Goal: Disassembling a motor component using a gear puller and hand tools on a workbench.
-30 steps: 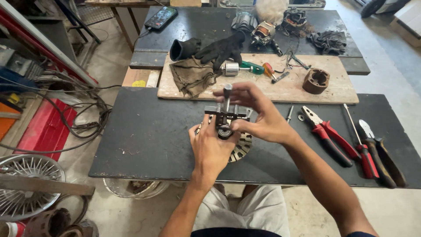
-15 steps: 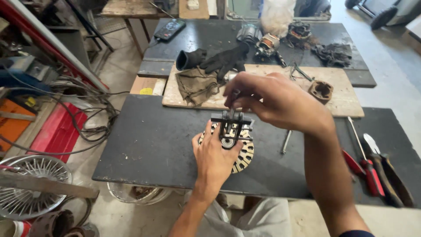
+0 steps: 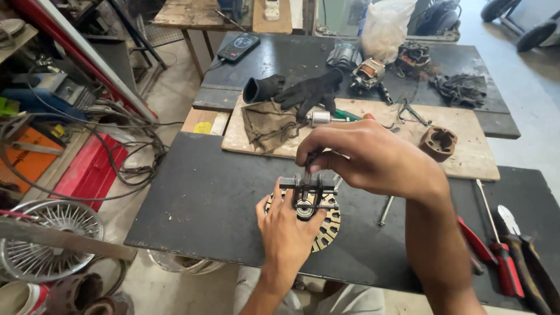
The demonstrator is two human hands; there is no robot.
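Dark work surface [image 3: 204, 204] carries everything; a wooden board [image 3: 466, 157] lies across its far side, with a second dark table behind that.

On the board: olive rag [image 3: 268, 123], black glove [image 3: 309, 90], rusty round housing [image 3: 438, 142], a small metal cylinder part [image 3: 319, 118]. Behind it, motor parts [image 3: 368, 73] and a phone [image 3: 239, 45].

Right edge of the surface: red-handled pliers [image 3: 507, 268], red-handled screwdriver [image 3: 489, 219], a loose bolt [image 3: 385, 211] near the right forearm.

Work item: slotted rotor disc [image 3: 326, 230] lying flat near the front edge, with a small jaw puller [image 3: 307, 189] standing upright on its centre. Puller legs reach down round what looks like a bearing [image 3: 304, 207] at the hub.

Left hand [image 3: 286, 233]: grip wrapped round the puller base and disc from the near side, thumb up against the left leg, steadying it.

Right hand [image 3: 367, 157]: fingertips pinched on the top of the puller's centre screw, from above.

Progress, my read: puller is seated and hooked, so setup is done. Bearing appears to sit on the hub, so extraction isn't finished. Can't tell how far the screw is wound in; the fingers hide it.
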